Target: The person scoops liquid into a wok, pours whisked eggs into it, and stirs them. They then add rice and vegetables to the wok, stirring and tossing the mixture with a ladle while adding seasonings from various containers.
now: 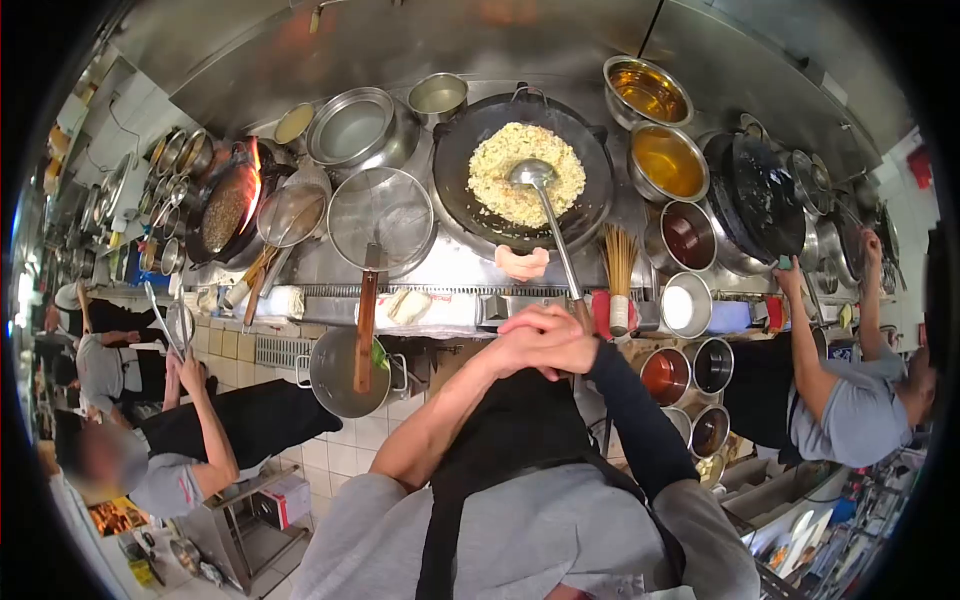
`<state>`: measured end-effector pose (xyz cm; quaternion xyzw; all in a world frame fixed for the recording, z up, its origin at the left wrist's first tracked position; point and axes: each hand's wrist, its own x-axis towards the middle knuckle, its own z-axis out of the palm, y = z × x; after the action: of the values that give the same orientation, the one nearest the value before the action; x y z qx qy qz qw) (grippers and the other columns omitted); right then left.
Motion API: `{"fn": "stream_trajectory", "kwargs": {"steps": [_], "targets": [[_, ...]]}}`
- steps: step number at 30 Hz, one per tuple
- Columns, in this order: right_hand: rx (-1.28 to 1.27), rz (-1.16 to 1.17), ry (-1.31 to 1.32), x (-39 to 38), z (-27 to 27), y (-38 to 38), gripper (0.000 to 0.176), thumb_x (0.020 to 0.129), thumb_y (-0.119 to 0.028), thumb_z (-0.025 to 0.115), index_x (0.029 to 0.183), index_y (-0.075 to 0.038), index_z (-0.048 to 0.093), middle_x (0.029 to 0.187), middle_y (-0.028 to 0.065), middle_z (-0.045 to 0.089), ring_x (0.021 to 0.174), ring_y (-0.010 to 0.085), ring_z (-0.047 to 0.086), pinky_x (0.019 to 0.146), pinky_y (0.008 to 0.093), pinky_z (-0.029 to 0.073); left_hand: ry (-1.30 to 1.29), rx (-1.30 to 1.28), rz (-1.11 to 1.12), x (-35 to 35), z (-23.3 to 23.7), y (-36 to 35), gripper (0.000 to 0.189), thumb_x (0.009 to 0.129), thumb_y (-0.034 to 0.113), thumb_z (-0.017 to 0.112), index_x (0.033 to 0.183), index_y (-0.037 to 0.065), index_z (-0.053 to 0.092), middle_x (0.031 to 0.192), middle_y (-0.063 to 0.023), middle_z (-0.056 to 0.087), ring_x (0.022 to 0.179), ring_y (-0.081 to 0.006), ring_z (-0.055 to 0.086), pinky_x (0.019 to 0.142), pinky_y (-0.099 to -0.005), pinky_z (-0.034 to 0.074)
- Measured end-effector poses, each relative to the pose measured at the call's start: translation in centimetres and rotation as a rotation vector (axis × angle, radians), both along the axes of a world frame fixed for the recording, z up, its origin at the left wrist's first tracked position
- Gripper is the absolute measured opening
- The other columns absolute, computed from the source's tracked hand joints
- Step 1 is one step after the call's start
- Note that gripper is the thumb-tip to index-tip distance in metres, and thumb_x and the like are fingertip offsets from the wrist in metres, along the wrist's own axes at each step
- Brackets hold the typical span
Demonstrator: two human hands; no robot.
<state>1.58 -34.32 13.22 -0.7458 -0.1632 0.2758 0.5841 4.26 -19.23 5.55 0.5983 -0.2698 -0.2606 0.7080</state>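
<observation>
My left hand (528, 338) and my right hand (573, 353) are clasped together in front of my apron, with no tool between them. Just beyond them ends the handle of a ladle (551, 215), whose bowl lies on fried rice (510, 200). That rice, pale yellow and loose, sits in a large black wok (455, 160) on the range. A pale pink lump (522, 263) that I cannot identify lies at the wok's near edge. To the right of the ladle handle stands a bamboo wok brush (619, 265).
Metal bowls of oil (668, 162) and a pot of dark red sauce (688, 236) stand right of the wok. Left are a strainer (381, 215) and a water pot (352, 128). Flames rise at another wok (230, 205). Co-workers (190, 455) stand on both sides.
</observation>
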Motion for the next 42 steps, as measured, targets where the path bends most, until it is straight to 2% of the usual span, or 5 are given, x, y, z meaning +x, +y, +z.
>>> {"fn": "stream_trajectory", "kwargs": {"steps": [6, 11, 20, 28, 42], "targets": [[-0.193, -0.308, -0.523, 3.1, -5.3, -0.9, 0.047, 0.098, -0.040, 0.070, 0.128, -0.005, 0.060, 0.119, 0.0216, 0.062, 0.108, 0.0390, 0.070, 0.091, 0.0485, 0.058, 0.676, 0.537, 0.270, 4.0, 5.7, -1.6, 0.071, 0.096, 0.038, 0.073, 0.146, -0.006, 0.050, 0.147, -0.0206, 0.057, 0.110, -0.0412, 0.070, 0.093, -0.0549, 0.058], [-0.835, -0.736, -0.430, 4.6, -16.4, -4.0, 0.071, 0.100, -0.027, 0.062, 0.161, -0.006, 0.030, 0.127, 0.0334, 0.062, 0.110, 0.0502, 0.065, 0.094, 0.0502, 0.054, -0.816, 0.934, 0.557, 9.1, -1.9, -1.2, 0.028, 0.096, 0.011, 0.062, 0.122, 0.000, 0.061, 0.123, -0.0206, 0.063, 0.120, -0.0426, 0.055, 0.098, -0.0524, 0.049], [-0.527, -0.665, 0.023, 0.9, -7.3, -13.6, 0.020, 0.109, -0.028, 0.049, 0.112, -0.010, 0.057, 0.068, 0.0135, 0.061, 0.065, 0.0270, 0.069, 0.062, 0.0476, 0.055, -0.798, 1.025, 0.195, 12.6, -5.3, -2.8, 0.034, 0.109, 0.034, 0.051, 0.110, 0.005, 0.068, 0.113, -0.0129, 0.066, 0.112, -0.0357, 0.059, 0.098, -0.0468, 0.051], [-0.727, -0.469, -0.299, 8.6, -20.6, -6.4, 0.034, 0.108, -0.024, 0.047, 0.130, -0.001, 0.059, 0.103, 0.0304, 0.071, 0.096, 0.0452, 0.071, 0.080, 0.0573, 0.054, -0.855, 0.898, -0.054, 15.1, -8.0, -1.5, 0.041, 0.112, 0.037, 0.044, 0.109, 0.005, 0.069, 0.100, -0.0172, 0.070, 0.095, -0.0387, 0.065, 0.094, -0.0475, 0.048], [-0.397, -0.472, 0.017, -1.3, -0.7, -4.4, 0.055, 0.104, -0.014, 0.056, 0.157, -0.010, 0.042, 0.078, 0.0105, 0.063, 0.055, 0.0223, 0.060, 0.049, 0.0389, 0.050, -0.554, 0.951, 0.113, 10.1, 0.5, -1.4, 0.049, 0.107, 0.046, 0.049, 0.093, 0.005, 0.071, 0.098, -0.0230, 0.074, 0.097, -0.0455, 0.068, 0.087, -0.0544, 0.054]]}}
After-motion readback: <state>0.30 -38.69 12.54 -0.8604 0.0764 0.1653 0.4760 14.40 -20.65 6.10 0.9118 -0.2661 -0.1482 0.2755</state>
